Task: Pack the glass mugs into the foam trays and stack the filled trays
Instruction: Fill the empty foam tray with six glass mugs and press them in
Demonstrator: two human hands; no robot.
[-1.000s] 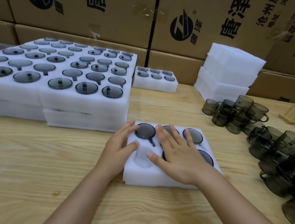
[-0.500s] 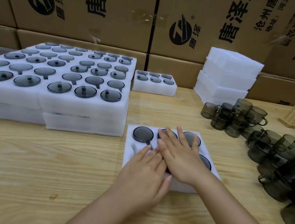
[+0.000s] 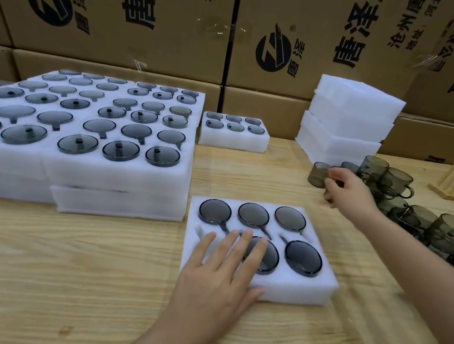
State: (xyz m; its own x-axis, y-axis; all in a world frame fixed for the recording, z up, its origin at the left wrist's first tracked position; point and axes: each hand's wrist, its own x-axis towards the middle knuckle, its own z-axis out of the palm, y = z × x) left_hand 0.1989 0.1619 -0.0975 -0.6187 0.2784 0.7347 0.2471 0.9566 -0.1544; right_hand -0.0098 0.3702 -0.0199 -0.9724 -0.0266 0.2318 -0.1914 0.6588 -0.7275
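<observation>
The left hand (image 3: 216, 273) lies flat on the tray (image 3: 291, 291) in the lower middle, which has five mugs (image 3: 302, 257). The right hand (image 3: 346, 193) curls by a loose mug (image 3: 317, 175) at the right; I cannot tell if it holds it.

1. The right hand (image 3: 346, 192) lifted off the foam tray (image 3: 300, 289) and reached far right to the loose glass mugs (image 3: 317, 173), its fingers curled beside one.
2. The left hand (image 3: 218, 279) slid from the tray's left edge onto its near-left pocket, fingers flat.
</observation>
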